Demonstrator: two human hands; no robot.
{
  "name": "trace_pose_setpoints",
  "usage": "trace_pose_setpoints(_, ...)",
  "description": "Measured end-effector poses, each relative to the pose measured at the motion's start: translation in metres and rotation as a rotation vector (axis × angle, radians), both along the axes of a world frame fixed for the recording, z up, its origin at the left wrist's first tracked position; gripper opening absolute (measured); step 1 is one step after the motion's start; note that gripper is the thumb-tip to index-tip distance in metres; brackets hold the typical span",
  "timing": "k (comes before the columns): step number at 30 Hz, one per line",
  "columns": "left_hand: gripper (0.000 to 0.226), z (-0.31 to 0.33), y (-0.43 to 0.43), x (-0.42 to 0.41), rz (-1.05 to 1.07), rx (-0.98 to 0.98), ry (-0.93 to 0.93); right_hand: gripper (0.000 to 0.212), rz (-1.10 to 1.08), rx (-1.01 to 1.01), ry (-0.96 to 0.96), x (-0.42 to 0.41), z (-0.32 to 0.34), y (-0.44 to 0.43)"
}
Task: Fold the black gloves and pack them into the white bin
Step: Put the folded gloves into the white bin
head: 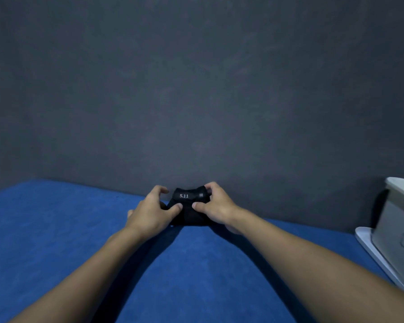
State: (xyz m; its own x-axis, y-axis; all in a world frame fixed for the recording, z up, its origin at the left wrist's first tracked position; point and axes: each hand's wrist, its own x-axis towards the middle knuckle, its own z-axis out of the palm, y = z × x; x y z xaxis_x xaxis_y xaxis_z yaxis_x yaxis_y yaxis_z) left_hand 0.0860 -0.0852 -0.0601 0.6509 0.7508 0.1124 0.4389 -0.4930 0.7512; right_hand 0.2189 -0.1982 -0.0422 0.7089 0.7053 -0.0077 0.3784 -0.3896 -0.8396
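From my remote seat the dark grey wall (196,78) fills most of the view; below it lies the blue cloth surface (56,229), reaching to the wall's foot. At the far right edge stands the white bin (397,220), partly cut off, on a flat white piece (365,236) that may be its lid; I cannot see inside it.

Both forearms stretch forward. The left hand (149,210) has its thumb pressed on the bundle and its fingers arched round the left side. The right hand (216,206) pinches the right corner, fingers curled over the far edge, thumb on top. Between them the black gloves (188,206) sit on the blue cloth near the wall, well apart from the bin. They are gathered into one compact wad; a small label (184,196) reading 5.11 faces up.

I judge the folding nearly done, perhaps in its last tuck. The carry to the right and the drop into the bin are not yet done.
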Motion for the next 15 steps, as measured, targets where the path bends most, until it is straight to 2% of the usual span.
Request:
trace_pose_setpoints(7, 0.051, -0.003, -0.01, 0.002, -0.079, -0.078, -0.064, 0.047, -0.017, 0.142, 0.052, 0.0, 0.0, -0.019)
trace_pose_setpoints(9, 0.057, 0.001, -0.017, 0.004, -0.092, -0.146, -0.122, 0.047, -0.024, 0.187, 0.047, -0.001, 0.005, -0.03)
trace_pose_setpoints(13, 0.047, 0.016, -0.039, 0.008, -0.137, -0.311, -0.243, 0.048, -0.06, 0.298, 0.043, -0.003, 0.017, -0.055)
trace_pose_setpoints(15, 0.052, 0.023, -0.049, 0.011, -0.176, -0.365, -0.232, 0.048, -0.073, 0.349, 0.036, -0.004, 0.025, -0.07)
